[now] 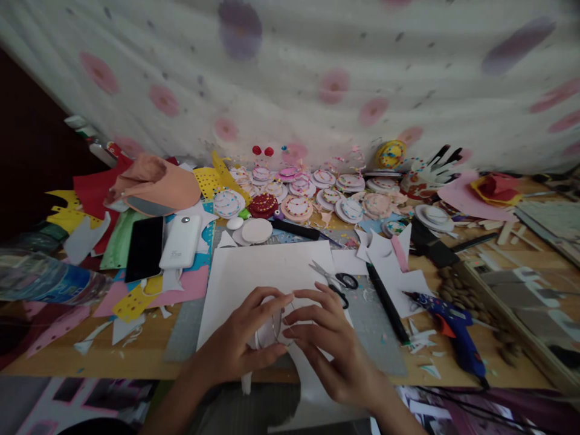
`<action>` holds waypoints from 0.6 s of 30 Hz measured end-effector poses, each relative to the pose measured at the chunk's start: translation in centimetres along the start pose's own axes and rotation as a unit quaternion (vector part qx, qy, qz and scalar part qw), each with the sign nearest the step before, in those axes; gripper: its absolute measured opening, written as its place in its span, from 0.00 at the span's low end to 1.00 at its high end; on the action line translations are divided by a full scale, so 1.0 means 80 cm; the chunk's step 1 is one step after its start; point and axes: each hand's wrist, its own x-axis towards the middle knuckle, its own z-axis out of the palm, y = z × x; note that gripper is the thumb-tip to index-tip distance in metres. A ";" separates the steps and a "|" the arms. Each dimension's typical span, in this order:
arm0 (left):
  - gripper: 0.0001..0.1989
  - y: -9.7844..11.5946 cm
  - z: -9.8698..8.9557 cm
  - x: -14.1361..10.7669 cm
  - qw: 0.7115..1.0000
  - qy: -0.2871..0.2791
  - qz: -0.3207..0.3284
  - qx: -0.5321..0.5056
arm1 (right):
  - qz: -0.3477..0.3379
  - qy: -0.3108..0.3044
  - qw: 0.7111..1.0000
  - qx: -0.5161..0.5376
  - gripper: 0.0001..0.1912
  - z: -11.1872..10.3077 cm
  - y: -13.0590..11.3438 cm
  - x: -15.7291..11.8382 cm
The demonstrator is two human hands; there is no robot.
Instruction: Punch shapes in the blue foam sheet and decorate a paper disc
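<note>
Both hands meet over the front of the desk, around a small white paper piece (269, 331) with a curved edge. My left hand (247, 335) pinches it between thumb and fingers. My right hand (328, 341) curls its fingertips against the other side of the piece, which they partly hide. Under the hands lies a white paper sheet (267, 266) on a grey cutting mat (378, 338). Scissors (330, 281) with black handles rest just beyond my right hand, blades apart.
At the right lie a black marker (387, 302) and a blue glue gun (457, 332). Several small decorated paper hats (299, 208) line the back. A phone (145, 248), a white power bank (181, 241) and a water bottle (54, 278) are at the left.
</note>
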 end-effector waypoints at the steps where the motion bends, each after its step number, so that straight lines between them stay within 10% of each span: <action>1: 0.31 -0.001 0.001 0.000 1.000 0.009 -0.001 0.003 | 0.003 0.021 1.000 -0.010 0.17 0.001 -0.001 -0.001; 7: 0.30 -0.005 0.002 -0.004 0.998 0.043 -0.015 0.032 | 0.141 0.183 0.972 -0.036 0.09 0.009 -0.006 -0.009; 13: 0.30 -0.007 0.006 -0.006 0.997 0.065 -0.004 0.046 | 0.302 0.110 0.946 0.049 0.10 0.020 -0.001 -0.010; 18: 0.30 -0.006 0.011 -0.007 0.996 0.061 0.014 0.063 | 0.310 0.095 0.945 0.038 0.16 0.026 -0.001 -0.010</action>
